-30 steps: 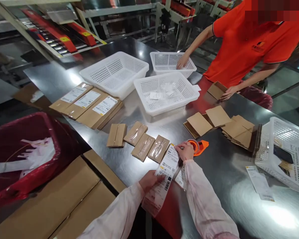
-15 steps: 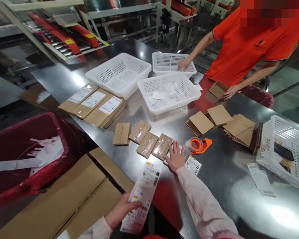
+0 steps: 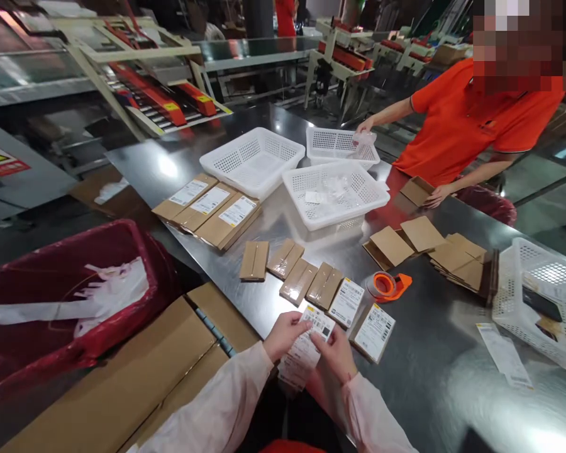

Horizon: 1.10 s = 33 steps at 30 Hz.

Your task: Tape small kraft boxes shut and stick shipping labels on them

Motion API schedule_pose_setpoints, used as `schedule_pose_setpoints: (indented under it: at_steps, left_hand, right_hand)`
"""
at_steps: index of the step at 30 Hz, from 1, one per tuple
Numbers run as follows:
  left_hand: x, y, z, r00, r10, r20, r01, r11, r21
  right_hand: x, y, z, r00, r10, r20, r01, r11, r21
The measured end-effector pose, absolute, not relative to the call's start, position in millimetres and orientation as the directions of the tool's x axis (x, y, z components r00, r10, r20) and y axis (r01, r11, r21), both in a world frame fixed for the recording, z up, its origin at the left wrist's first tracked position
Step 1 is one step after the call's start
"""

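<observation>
Both hands, left hand (image 3: pixel 287 331) and right hand (image 3: pixel 336 353), pinched the label strip (image 3: pixel 306 345) at lower centre, its long axis running toward the labelled boxes (image 3: pixel 358 311).

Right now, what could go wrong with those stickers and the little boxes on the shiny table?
Both hands, left hand and right hand, pinch the label sheet at the table edge; a peeled label might curl and stick to itself or go on crooked. The small boxes lie close together, so a label could catch two. The tape dispenser sits nearby and might get bumped.
</observation>
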<state>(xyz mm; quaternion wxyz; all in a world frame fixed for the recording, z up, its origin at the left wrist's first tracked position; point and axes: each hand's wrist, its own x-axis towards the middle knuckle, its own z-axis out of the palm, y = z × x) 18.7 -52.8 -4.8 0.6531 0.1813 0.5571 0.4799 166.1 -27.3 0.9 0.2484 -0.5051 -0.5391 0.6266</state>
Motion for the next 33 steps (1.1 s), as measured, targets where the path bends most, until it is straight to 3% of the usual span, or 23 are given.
schedule_pose_setpoints:
  at_steps: [4, 10, 14, 17, 22, 28, 33]
  left_hand:
    - [33, -42, -14, -0.166, 0.828, -0.536, -0.37, 0.452, 0.812]
    - [47, -24, -26, -0.391, 0.761, -0.517, -0.226, 0.466, 0.856]
    - [37, -13, -29, -0.069, 0.799, -0.598, -0.425, 0.519, 0.742]
    - [25, -13, -34, 0.11, 0.765, -0.635, -0.465, 0.604, 0.647]
    - [16, -19, -44, 0.174, 0.721, -0.671, -0.527, 0.644, 0.555]
    - [17, -17, -55, 0.151, 0.663, -0.733, -0.52, 0.684, 0.511]
    - [13, -43, -62, 0.139, 0.643, -0.754, -0.481, 0.709, 0.516]
  right_hand:
    - [180, 25, 17, -0.355, 0.868, -0.348, 0.454, -0.166, -0.876]
    - [184, 50, 10, -0.332, 0.88, -0.34, 0.51, -0.136, -0.849]
    - [176, 90, -4, -0.355, 0.913, -0.202, 0.555, 0.032, -0.831]
    - [168, 132, -18, -0.308, 0.94, -0.15, 0.658, 0.097, -0.747]
    - [159, 172, -38, -0.261, 0.945, -0.197, 0.801, 0.098, -0.591]
    - [153, 176, -49, -0.245, 0.947, -0.209, 0.851, 0.107, -0.513]
    - [157, 175, -56, -0.204, 0.973, -0.112, 0.886, 0.135, -0.444]
